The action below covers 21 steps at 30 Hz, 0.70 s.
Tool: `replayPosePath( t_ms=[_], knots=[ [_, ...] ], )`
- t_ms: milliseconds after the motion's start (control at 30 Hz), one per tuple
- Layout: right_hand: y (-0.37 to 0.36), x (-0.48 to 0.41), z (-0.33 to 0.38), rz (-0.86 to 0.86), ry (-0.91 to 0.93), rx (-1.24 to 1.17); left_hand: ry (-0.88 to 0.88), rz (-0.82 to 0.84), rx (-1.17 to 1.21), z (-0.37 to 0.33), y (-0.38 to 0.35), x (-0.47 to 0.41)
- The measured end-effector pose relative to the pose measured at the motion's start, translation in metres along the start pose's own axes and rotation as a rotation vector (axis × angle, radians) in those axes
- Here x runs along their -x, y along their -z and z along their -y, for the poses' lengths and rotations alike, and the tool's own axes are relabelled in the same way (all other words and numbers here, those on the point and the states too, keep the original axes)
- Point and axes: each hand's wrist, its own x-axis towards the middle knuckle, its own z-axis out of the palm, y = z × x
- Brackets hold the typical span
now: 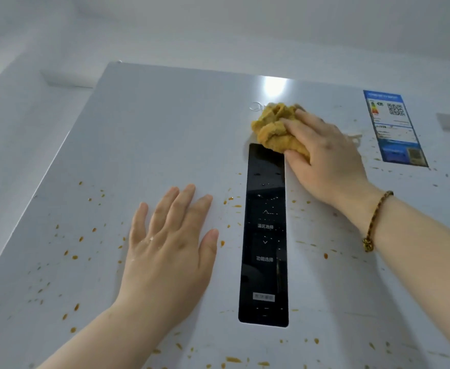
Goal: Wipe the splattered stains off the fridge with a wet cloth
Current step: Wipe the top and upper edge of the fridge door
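Right hand (pixel 327 155) grips the yellow cloth (pixel 277 129), fingers curled over the wad, pressing it on the fridge door (pixel 152 129) just above the black control panel (pixel 264 235). Left hand (pixel 168 241) lies flat on the door, fingers straight, slightly spread. Cloth looks soft, light, limp: best held bunched in the palm. Door is glossy, likely slick. Panel reads 温区选择, 功能选择. Blue energy label (pixel 394 126) has a QR code; its text is unreadable.
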Motion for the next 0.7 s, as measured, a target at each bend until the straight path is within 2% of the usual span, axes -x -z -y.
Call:
replayPosePath(
  t_ms=[100,167,333,400,467,600,633,700],
  knots=[
    [0.004,0.014,-0.009,0.061,0.149,0.006,0.032,-0.002,0.023,-0.002,0.000,0.000],
    [0.010,0.006,-0.026,0.072,0.157,0.027,0.059,0.008,0.024,-0.005,0.000,0.000],
    [0.022,-0.032,-0.072,-0.067,-0.234,-0.001,0.161,0.034,-0.027,-0.019,0.011,-0.003],
    [0.018,-0.037,-0.068,-0.098,-0.300,0.034,0.198,0.019,-0.052,-0.032,0.012,-0.003],
    [0.015,-0.028,-0.057,-0.067,-0.193,0.039,0.192,-0.018,-0.047,-0.052,0.009,0.000],
    [0.014,0.002,-0.055,0.085,0.363,-0.041,0.071,-0.046,-0.026,-0.093,-0.001,0.011],
    [0.018,0.002,-0.062,0.116,0.427,-0.049,0.029,-0.062,-0.036,-0.102,-0.005,0.015],
    [0.025,-0.006,-0.087,0.109,0.407,-0.036,-0.040,-0.074,-0.043,-0.120,-0.014,0.023]
  ],
)
